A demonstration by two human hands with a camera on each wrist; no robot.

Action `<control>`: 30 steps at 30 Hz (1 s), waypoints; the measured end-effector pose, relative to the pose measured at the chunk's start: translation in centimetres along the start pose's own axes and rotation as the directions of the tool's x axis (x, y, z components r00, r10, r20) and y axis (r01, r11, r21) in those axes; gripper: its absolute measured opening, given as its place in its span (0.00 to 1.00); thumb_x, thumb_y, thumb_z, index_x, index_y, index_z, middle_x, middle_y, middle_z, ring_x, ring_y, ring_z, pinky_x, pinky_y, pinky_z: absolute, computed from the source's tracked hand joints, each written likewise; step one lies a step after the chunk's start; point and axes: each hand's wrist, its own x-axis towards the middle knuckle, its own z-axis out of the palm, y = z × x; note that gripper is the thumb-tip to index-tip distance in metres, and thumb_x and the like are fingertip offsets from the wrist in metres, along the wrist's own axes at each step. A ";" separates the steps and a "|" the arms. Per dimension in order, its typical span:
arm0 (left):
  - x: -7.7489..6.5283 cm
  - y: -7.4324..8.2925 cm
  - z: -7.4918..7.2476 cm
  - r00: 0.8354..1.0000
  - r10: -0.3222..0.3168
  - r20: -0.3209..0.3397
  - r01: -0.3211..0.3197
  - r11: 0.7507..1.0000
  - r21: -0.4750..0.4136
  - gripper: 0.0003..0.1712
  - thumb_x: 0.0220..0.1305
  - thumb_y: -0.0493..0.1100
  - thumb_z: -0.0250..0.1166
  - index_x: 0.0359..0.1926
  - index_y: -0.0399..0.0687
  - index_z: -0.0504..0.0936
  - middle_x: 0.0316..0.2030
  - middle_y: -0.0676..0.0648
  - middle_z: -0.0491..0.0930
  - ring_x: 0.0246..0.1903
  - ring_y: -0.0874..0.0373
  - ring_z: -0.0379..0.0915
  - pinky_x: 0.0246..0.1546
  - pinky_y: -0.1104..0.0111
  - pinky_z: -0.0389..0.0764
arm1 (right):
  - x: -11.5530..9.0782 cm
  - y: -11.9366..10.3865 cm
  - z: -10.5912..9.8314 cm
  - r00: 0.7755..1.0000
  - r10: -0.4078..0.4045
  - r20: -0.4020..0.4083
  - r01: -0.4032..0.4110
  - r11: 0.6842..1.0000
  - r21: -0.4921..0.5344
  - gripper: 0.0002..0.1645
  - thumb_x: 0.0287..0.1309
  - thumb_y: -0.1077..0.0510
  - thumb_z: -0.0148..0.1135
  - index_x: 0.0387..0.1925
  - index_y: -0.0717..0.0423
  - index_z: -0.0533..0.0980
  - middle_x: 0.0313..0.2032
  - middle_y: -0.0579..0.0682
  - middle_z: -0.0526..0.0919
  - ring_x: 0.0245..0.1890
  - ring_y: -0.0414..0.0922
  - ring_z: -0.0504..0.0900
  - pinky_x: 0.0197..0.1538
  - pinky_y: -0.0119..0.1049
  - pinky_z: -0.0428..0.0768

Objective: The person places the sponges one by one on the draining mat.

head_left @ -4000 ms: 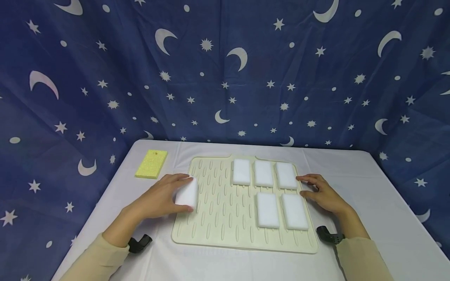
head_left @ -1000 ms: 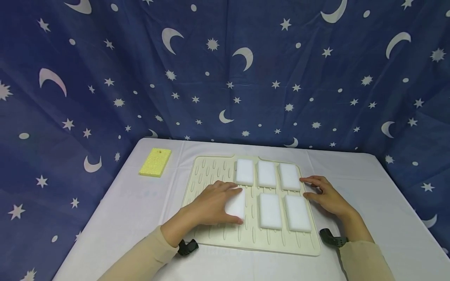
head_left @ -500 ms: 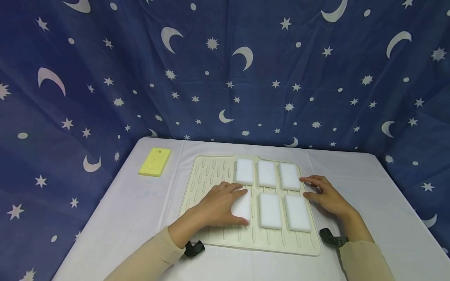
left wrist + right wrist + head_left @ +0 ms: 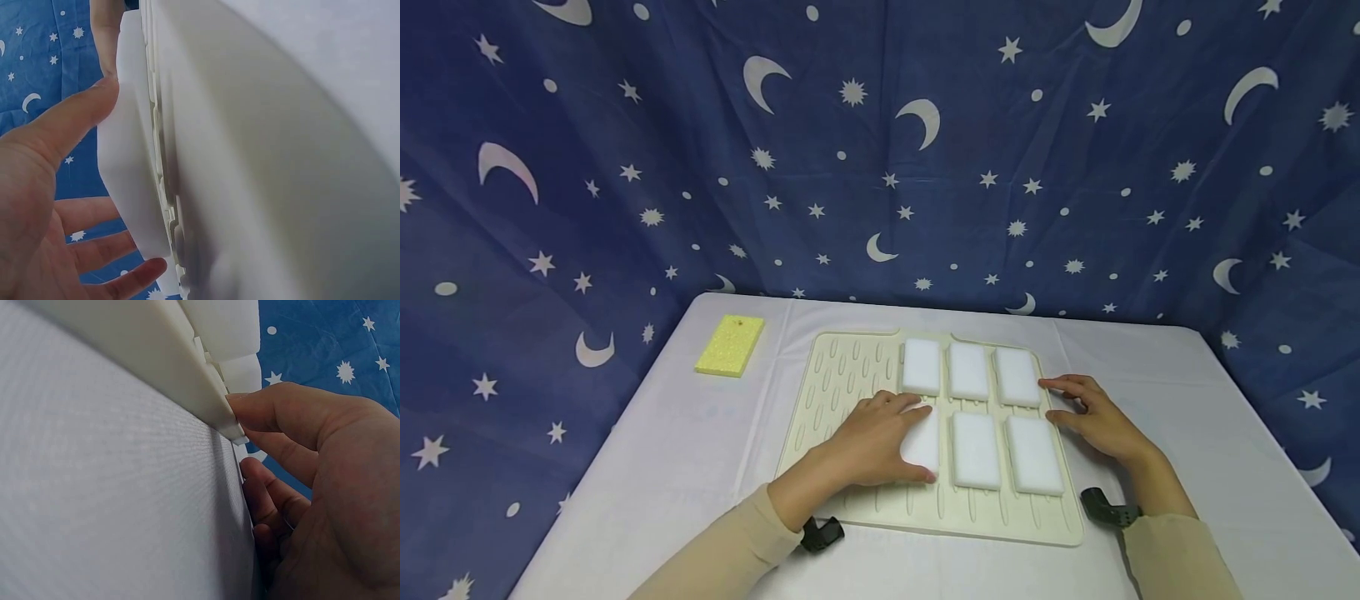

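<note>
My left hand (image 4: 872, 442) holds a white sponge (image 4: 921, 442) by its ends, thumb at the near end and fingers at the far end. This sponge (image 4: 128, 144) lies flat on the cream ridged drying mat (image 4: 838, 367), partly hidden under the hand. To its right lie two more white sponges, one in the middle (image 4: 976, 450) and one near the mat's right edge (image 4: 1034, 455). My right hand (image 4: 1097, 421) touches the right edge of the mat with thumb and index fingertip, its other fingers loosely bent beside the edge (image 4: 234, 425).
Behind, a row of three white sponges, left (image 4: 921, 367), middle (image 4: 968, 372) and right (image 4: 1017, 377), lies on the mat. A yellow sponge (image 4: 730, 346) sits on the white tablecloth (image 4: 662, 467) at the back left. A blue star-patterned curtain (image 4: 820, 125) stands behind.
My left hand has carried the white sponge rightward from the mat's left edge to beside the front-row sponges, with a small last shift right. My right hand stays at the mat's edge.
</note>
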 end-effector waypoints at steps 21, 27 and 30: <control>0.6 0.6 0.5 0.999 -0.028 0.023 0.027 0.999 0.039 0.55 0.54 0.76 0.70 0.78 0.59 0.67 0.76 0.51 0.65 0.71 0.49 0.64 0.70 0.50 0.67 | -0.1 0.0 0.0 1.000 -0.003 -0.004 0.003 1.000 -0.005 0.34 0.65 0.53 0.69 0.70 0.54 0.73 0.69 0.65 0.62 0.71 0.67 0.61 0.70 0.77 0.52; 0.7 0.6 0.7 0.999 -0.037 0.029 0.036 0.999 0.038 0.56 0.54 0.76 0.70 0.78 0.59 0.66 0.77 0.51 0.64 0.72 0.48 0.63 0.70 0.50 0.67 | -0.1 -0.1 0.0 1.000 0.001 0.000 -0.001 1.000 0.004 0.34 0.65 0.53 0.69 0.70 0.54 0.73 0.69 0.65 0.61 0.72 0.68 0.60 0.70 0.77 0.51; 0.7 0.6 0.7 0.999 -0.041 0.030 0.040 0.999 0.037 0.56 0.54 0.75 0.70 0.78 0.59 0.66 0.77 0.51 0.64 0.72 0.48 0.63 0.70 0.49 0.67 | -0.1 -0.2 0.1 1.000 -0.001 -0.003 0.001 1.000 0.002 0.34 0.65 0.53 0.69 0.70 0.55 0.73 0.69 0.66 0.61 0.72 0.68 0.60 0.70 0.77 0.51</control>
